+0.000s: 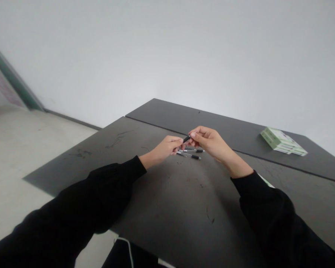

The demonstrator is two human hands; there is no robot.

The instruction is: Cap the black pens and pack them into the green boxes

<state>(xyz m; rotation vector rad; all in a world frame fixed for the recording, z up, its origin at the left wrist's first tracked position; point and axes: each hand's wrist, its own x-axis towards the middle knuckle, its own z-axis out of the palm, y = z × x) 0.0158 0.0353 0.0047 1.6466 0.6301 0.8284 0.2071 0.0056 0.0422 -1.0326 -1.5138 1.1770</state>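
Note:
Between my two hands, above the table, is a pen point(187, 139) with a black grip section. My left hand point(171, 145) is closed, thumb and fingers pinching one end of it. At the other end my right hand point(205, 138) pinches it near the tip, fingertips together. Whether the right fingers also hold a small separate part cannot be made out. Just below the hands, several clear pens with black grips, one of them this pen point(192, 156), lie loosely side by side on the dark table point(167, 193). My left hand partly hides them.
A stack of green and white boxes point(283, 141) stands at the back right of the table. A seam crosses the tabletop behind my hands. A tiny dark bit point(199, 112) lies near the far edge. Something white and green point(266, 181) shows partly behind my right sleeve. A white wall rises behind.

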